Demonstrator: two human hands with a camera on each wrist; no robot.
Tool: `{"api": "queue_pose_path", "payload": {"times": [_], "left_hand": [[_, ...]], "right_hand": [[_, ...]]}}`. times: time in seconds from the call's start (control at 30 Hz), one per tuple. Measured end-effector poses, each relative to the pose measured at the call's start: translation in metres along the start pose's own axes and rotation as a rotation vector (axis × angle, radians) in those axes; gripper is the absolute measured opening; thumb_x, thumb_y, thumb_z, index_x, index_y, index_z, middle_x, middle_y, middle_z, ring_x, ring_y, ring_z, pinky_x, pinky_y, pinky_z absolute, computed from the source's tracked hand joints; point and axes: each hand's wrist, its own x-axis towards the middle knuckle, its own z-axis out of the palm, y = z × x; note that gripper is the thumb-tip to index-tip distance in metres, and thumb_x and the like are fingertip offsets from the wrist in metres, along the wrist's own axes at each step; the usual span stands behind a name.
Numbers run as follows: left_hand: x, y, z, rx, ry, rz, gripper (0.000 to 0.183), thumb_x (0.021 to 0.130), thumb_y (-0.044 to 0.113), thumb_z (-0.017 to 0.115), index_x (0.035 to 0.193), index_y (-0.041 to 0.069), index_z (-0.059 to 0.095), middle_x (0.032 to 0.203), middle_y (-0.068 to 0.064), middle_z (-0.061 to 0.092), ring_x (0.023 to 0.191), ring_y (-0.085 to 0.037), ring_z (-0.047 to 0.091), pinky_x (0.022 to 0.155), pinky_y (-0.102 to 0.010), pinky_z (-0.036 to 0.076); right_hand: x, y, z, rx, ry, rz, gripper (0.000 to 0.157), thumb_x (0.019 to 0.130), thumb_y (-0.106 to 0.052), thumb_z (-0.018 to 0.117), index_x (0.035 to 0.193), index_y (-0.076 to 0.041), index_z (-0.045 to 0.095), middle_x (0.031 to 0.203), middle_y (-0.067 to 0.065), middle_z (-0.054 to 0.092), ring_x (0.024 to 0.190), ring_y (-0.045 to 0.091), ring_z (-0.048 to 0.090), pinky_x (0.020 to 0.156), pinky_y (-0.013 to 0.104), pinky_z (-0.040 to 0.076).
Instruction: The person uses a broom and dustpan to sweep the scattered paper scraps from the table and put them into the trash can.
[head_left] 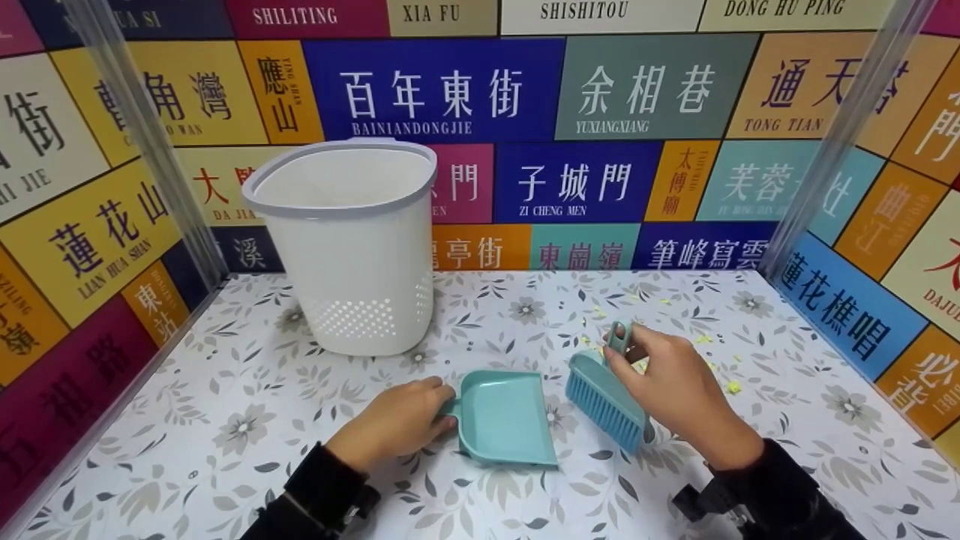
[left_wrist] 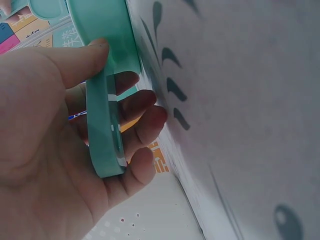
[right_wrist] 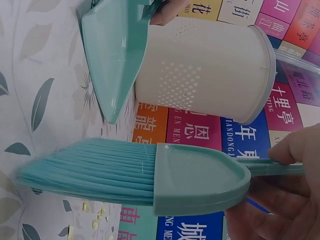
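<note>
A teal dustpan [head_left: 504, 420] lies on the floral tabletop, its wide lip toward the right. My left hand [head_left: 405, 414] grips its handle [left_wrist: 102, 127], fingers curled round it in the left wrist view. To the right, my right hand [head_left: 675, 375] holds a teal hand brush [head_left: 606, 397] by its handle, bristles [right_wrist: 95, 172] pointing down at the tabletop. The brush stands just beyond the dustpan's lip, with a gap between them. Small yellow scraps [head_left: 733, 387] lie scattered behind and to the right of the brush, partly hidden by the right hand.
A white bin [head_left: 352, 277] with a grey-lilac rim and small holes stands at the back left, behind the dustpan. Walls printed with colourful street signs [head_left: 435, 90] enclose the table [head_left: 247, 480] at the back and both sides. Clear strips run down the corners.
</note>
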Motion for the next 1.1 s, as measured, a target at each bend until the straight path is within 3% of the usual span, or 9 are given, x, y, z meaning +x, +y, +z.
{"api": "queue_pose_path", "payload": {"times": [0.13,0.33,0.5,0.63,0.7,0.83,0.93,1.0,1.1], "left_hand": [[0.000,0.000,0.000,0.002,-0.005,-0.004,0.024,0.101,0.025,0.074,0.115,0.006,0.069,0.103,-0.005,0.066,0.096,-0.025,0.068,0.089,-0.047,0.058],[0.000,0.000,0.000,-0.005,-0.020,-0.015,0.027,0.101,0.026,0.074,0.118,0.006,0.069,0.105,-0.006,0.066,0.099,-0.025,0.068,0.092,-0.048,0.058],[0.000,0.000,0.000,0.008,-0.010,-0.009,0.027,0.101,0.026,0.074,0.117,0.006,0.069,0.105,-0.005,0.066,0.098,-0.025,0.068,0.090,-0.047,0.058],[-0.001,0.000,0.000,0.021,-0.002,-0.007,0.027,0.101,0.027,0.074,0.117,0.006,0.069,0.104,-0.005,0.066,0.097,-0.024,0.068,0.088,-0.047,0.058],[0.000,0.000,0.000,0.025,-0.004,-0.011,0.027,0.101,0.028,0.074,0.117,0.006,0.069,0.105,-0.005,0.066,0.097,-0.025,0.068,0.088,-0.047,0.058],[0.000,0.001,0.000,0.026,-0.009,-0.019,0.028,0.102,0.028,0.073,0.118,0.006,0.069,0.106,-0.006,0.066,0.098,-0.026,0.068,0.089,-0.048,0.058],[0.000,0.001,0.000,0.023,-0.011,-0.022,0.029,0.102,0.028,0.073,0.119,0.006,0.070,0.107,-0.006,0.066,0.099,-0.026,0.069,0.090,-0.048,0.058],[0.000,0.001,0.000,0.023,-0.011,-0.021,0.029,0.102,0.028,0.073,0.120,0.006,0.070,0.108,-0.007,0.067,0.100,-0.026,0.069,0.090,-0.048,0.058],[0.000,0.001,-0.001,0.022,-0.008,-0.016,0.029,0.102,0.028,0.073,0.120,0.005,0.070,0.109,-0.007,0.067,0.101,-0.027,0.069,0.091,-0.048,0.058]], "right_hand": [[0.003,0.004,0.001,-0.021,-0.051,0.024,0.010,0.101,-0.023,0.075,0.102,-0.014,0.071,0.089,0.003,0.074,0.065,0.012,0.061,0.053,0.029,0.042],[0.007,0.013,0.003,0.015,-0.173,0.051,0.024,0.101,-0.031,0.076,0.115,-0.011,0.073,0.087,0.001,0.069,0.074,0.012,0.062,0.062,0.031,0.048],[0.007,0.019,0.009,0.013,-0.258,0.071,0.035,0.100,-0.029,0.075,0.129,-0.009,0.072,0.071,-0.002,0.057,0.061,0.011,0.048,0.053,0.027,0.039],[0.006,0.021,0.011,-0.021,-0.272,0.065,0.017,0.100,-0.023,0.072,0.101,-0.007,0.072,0.062,-0.004,0.042,0.053,0.011,0.037,0.047,0.026,0.030],[0.005,0.019,0.011,-0.029,-0.255,0.065,0.017,0.099,-0.021,0.070,0.087,-0.009,0.066,0.062,-0.004,0.041,0.053,0.011,0.039,0.047,0.026,0.032],[0.004,0.015,0.009,-0.032,-0.221,0.086,0.021,0.099,-0.019,0.069,0.081,-0.010,0.062,0.062,-0.003,0.043,0.052,0.012,0.042,0.045,0.028,0.035],[0.003,0.011,0.009,-0.011,-0.191,0.093,0.014,0.099,-0.015,0.067,0.096,-0.003,0.073,0.061,-0.003,0.041,0.050,0.011,0.038,0.044,0.027,0.033],[0.002,0.008,0.012,0.006,-0.162,0.090,0.023,0.099,-0.013,0.066,0.115,0.000,0.075,0.062,-0.004,0.042,0.050,0.010,0.035,0.044,0.027,0.032],[0.001,0.004,0.017,0.035,-0.133,0.089,0.041,0.099,-0.011,0.066,0.139,-0.005,0.069,0.063,-0.004,0.046,0.051,0.010,0.035,0.046,0.027,0.032]]}}
